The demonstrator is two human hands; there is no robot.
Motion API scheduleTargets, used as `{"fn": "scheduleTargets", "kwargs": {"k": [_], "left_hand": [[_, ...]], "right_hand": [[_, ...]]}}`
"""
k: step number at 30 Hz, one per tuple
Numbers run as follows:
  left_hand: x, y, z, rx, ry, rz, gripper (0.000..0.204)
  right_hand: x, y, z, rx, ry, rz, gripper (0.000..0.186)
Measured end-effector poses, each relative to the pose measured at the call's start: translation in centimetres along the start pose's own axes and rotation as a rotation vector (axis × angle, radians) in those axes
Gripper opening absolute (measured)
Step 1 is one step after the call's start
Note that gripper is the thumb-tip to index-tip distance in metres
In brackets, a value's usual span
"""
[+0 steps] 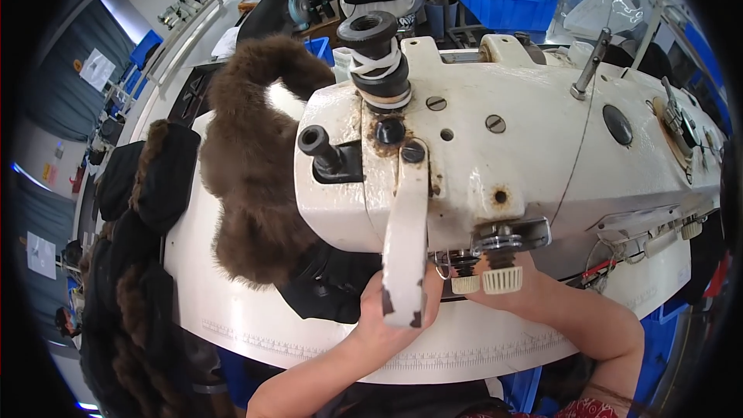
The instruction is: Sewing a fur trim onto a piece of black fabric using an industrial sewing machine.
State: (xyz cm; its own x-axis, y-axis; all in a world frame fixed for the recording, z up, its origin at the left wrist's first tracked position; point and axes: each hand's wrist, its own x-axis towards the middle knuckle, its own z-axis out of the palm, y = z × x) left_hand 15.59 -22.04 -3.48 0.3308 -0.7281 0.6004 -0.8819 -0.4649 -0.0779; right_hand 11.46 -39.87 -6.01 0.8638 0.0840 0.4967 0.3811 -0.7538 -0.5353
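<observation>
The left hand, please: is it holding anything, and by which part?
It cannot be told: the left hand lies at the right end of the black cloth, but the sewing machine hides its fingertips.

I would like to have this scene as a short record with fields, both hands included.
Machine: white sewing machine
Left hand: at edge of black fabric, partly behind chipped white lever; grip hidden
Right hand: partly behind cream knob; grip hidden
On white worktable: brown fur piece
Far side: blue crate
</observation>
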Motion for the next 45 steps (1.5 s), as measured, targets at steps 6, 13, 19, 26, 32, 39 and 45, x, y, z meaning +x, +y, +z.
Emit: {"fn": "scheduleTargets", "kwargs": {"k": [6,13,19,26,32,39,45], "left_hand": [[-0.5,0.6,-0.2,0.122,-0.211,-0.015,0.030],[-0.1,-1.7,-10.9,-0.214,-0.152,0.031,0.040],[5.7,-7.4,-11.0,-0.033,-0.226,0.183,0.027],[6.7,-9.0,-9.1,-0.158,-0.592,0.317,0.029],[7.2,-6.6,-11.1,-0.168,-0.790,0.369,0.051],[7.9,-6.6,-9.7,0.038,-0.713,0.750,0.045],[6.9,-8.0,-10.3,-0.179,-0.849,0.346,0.056]], "right_hand": [[0.7,-0.4,-0.8,-0.256,-0.111,-0.125,0.017],[1.9,-1.6,-1.2,-0.269,-0.271,-0.058,0.015],[1.6,-3.5,0.5,-0.109,-0.242,0.003,0.028],[2.9,-5.4,-0.5,1.134,-0.732,0.551,0.068],[-0.6,-7.4,-1.0,1.296,-0.864,0.684,0.090],[-1.2,-7.8,-2.2,1.219,-0.899,0.668,0.088],[-0.7,-8.0,-2.0,0.980,-0.786,0.567,0.076]]}}
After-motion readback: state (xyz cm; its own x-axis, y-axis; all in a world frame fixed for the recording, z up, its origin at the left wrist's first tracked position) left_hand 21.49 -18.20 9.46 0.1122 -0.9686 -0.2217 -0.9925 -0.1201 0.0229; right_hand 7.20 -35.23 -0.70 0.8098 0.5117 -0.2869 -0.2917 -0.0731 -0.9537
